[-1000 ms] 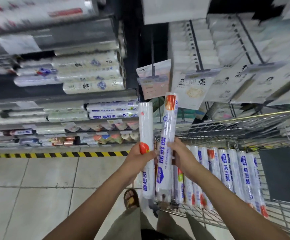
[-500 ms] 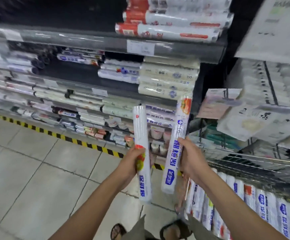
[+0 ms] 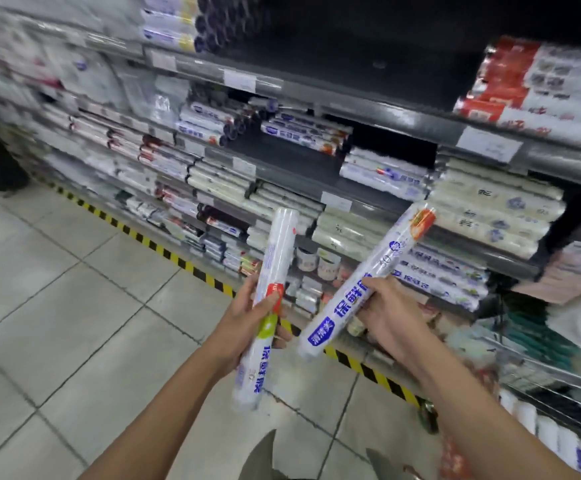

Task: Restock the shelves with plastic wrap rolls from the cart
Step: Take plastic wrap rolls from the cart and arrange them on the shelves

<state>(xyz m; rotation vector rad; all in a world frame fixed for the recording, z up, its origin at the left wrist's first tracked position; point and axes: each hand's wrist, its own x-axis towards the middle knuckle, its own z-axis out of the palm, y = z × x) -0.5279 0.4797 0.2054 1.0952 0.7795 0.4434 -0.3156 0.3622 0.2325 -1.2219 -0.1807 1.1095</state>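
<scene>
Head view: I have one plastic wrap roll in each hand. My left hand (image 3: 247, 327) wraps its fingers round the left roll (image 3: 275, 258) below its middle, thumb pressed across the red band, and the roll stands nearly upright, tipped slightly toward 1 o'clock. My right hand (image 3: 396, 323) curls round the lower half of the right roll (image 3: 386, 258), which leans toward 1 to 2 o'clock with its upper end in front of the stacked goods.

The shelves (image 3: 351, 109) fill the picture from 10 to 2 o'clock. The cart (image 3: 541, 379) sits at 4 o'clock with more rolls (image 3: 555, 441) standing in it.

The bottom ends of the two rolls are near each other at the centre, so they could knock together if I swing either one.

Both grips sit low on slick film wrappers, so a long top-heavy roll could pivot or slide through my fingers onto the tiled floor (image 3: 74, 306).

The stacks at 1 o'clock look loosely piled, and pushing a roll in at this slant may nudge neighbours off the edge.

The picture is blurred, so I cannot read the price labels, and a roll could land in the wrong slot.
</scene>
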